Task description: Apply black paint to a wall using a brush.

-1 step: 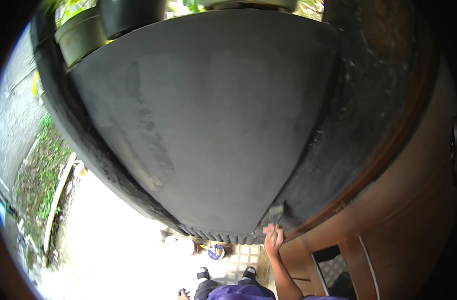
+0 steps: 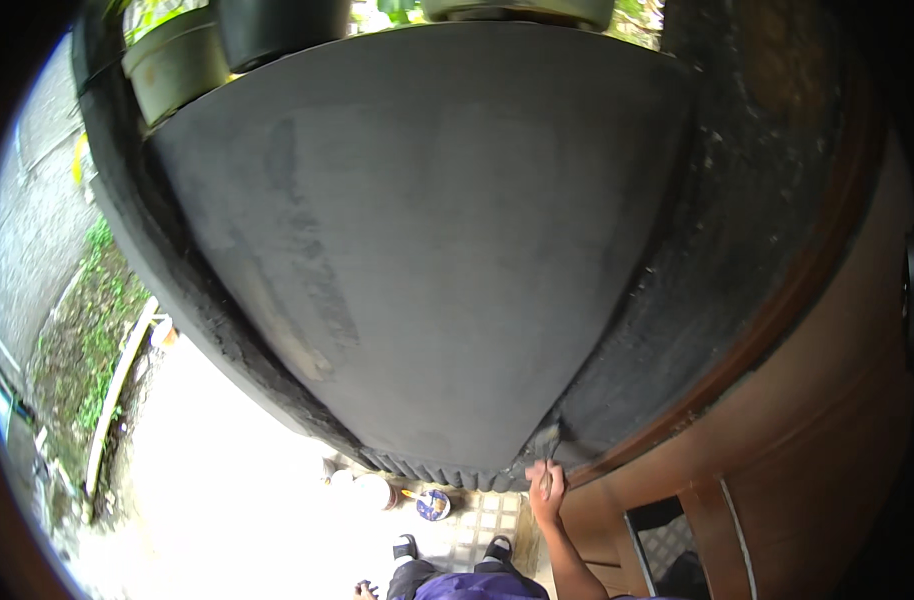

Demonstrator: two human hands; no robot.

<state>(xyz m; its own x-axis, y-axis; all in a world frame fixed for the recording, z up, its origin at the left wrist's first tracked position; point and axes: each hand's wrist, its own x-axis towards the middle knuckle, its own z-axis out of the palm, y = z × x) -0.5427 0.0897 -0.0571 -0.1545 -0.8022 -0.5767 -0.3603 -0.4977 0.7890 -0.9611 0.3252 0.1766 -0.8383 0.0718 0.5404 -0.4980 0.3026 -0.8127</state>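
My right hand point(image 2: 547, 480) is closed round the handle of a paintbrush point(image 2: 548, 438). The bristles point up and lie against the lower right corner of the dark grey wall panel point(image 2: 427, 250), by the seam with the black side strip point(image 2: 667, 340). My left hand point(image 2: 365, 591) hangs low at the bottom edge. Its fingers look curled, with something small and dark at them that I cannot make out.
Plant pots point(image 2: 177, 70) stand along the panel's top. Below are a blue-rimmed paint container point(image 2: 433, 505) with a yellow-handled tool and a white bucket point(image 2: 377, 492). A brown wall point(image 2: 827, 420) with an opening point(image 2: 667, 545) is at right.
The brush and my right hand have shifted slightly downward along the corner. The view has moved a little, so the panel and pots sit further right. My left hand stays low.
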